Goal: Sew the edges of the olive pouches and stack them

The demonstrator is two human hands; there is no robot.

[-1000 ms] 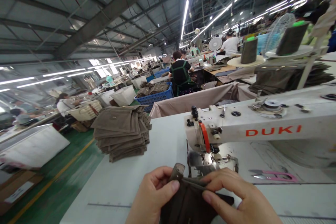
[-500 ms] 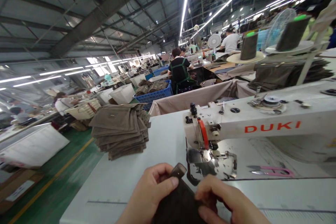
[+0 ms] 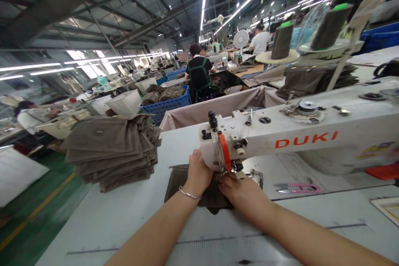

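A dark brown fabric piece (image 3: 177, 181) lies flat on the sewing machine's bed, partly under the machine's head. My left hand (image 3: 198, 173), with a ring and a bangle, grips it just left of the needle area; its fingertips are partly hidden. Close to the presser foot, my right hand (image 3: 237, 189) has its fingers closed on the fabric's right side. The white sewing machine (image 3: 299, 133) carries red "DUKI" lettering and an orange guard (image 3: 224, 152) in front of the needle. Pink-handled thread snips (image 3: 297, 188) rest on the bed to the right.
A tall stack of brown fabric pieces (image 3: 112, 149) stands on the table's left side. Behind the machine are a cloth-lined bin (image 3: 187, 118), a blue crate (image 3: 170, 106) and thread cones (image 3: 282, 41). A person in a black top (image 3: 199, 72) sits farther off.
Both hands have moved forward with the fabric piece, from near the table's front edge to beneath the machine's head. The piece now lies flat there. The view has shifted right.
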